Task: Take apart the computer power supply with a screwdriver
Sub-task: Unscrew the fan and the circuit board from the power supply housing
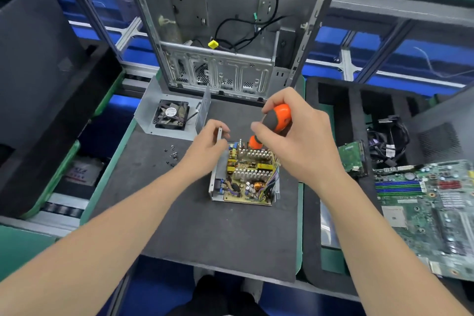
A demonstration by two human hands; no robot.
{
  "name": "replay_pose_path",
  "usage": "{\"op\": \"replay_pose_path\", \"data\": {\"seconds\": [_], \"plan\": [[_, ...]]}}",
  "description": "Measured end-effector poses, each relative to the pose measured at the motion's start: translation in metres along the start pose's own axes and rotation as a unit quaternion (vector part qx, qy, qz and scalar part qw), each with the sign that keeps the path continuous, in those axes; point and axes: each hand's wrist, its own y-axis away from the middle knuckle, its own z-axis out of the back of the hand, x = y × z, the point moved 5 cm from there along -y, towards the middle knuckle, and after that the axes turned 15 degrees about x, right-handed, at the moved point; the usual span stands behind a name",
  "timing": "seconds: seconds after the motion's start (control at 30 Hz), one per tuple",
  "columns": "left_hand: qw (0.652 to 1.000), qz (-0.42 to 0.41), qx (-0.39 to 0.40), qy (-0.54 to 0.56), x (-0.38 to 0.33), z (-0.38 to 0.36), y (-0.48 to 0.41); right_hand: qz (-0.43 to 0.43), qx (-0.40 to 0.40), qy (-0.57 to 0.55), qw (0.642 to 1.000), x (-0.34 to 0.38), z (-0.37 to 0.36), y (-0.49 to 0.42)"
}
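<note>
- Power supply [247, 174] lies at the centre of the mat with its lid off. It is dwarfed by the stripped computer case [218, 20] standing upright at 12 o'clock, where it is out of the arms' way.
- Dark work mat [205, 238] fills the middle of the view. Its soft face probably keeps the housing from sliding and small parts from rolling off.
- Motherboard [423, 202] lies at 4 o'clock on a black foam tray [333, 110]. A smaller green board [352, 158] and a tangle of cables [384, 143] sit at 3 o'clock, apparently sorted to one side.
- Metal lid [146, 113] rests at 10 o'clock with its fan [171, 114] facing up, set aside so the circuit board is exposed.
- Inside the power supply, the yellow circuit board with its heat sinks and copper coil is still seated in the metal tray. My judgement is that freeing it is the step in hand.
- Right hand [295, 141] is clasped round the orange-and-grey handle of the screwdriver [278, 118]. The tool is held steeply over the board's 12 o'clock edge for downward pressure. Its tip is hidden, so I cannot tell which screw it meets.
- Left hand [210, 141] pinches the tray's upright wall at the 11 o'clock corner, seemingly to brace it against twisting.
- Loose screws [171, 155] are gathered at 9 o'clock, beside the left wrist, where they are easy to find.
</note>
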Motion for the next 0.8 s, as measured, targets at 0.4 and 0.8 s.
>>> {"op": "replay_pose_path", "data": {"seconds": [0.4, 0.8], "plan": [[0.953, 0.087, -0.284, -0.063, 0.031, -0.025, 0.093, 0.006, 0.041, -0.026, 0.999, 0.001, -0.008, 0.018], [0.951, -0.159, -0.083, -0.252, 0.017, -0.053, 0.108, 0.009, 0.044, 0.0, 0.999, 0.002, -0.005, 0.009]]}}
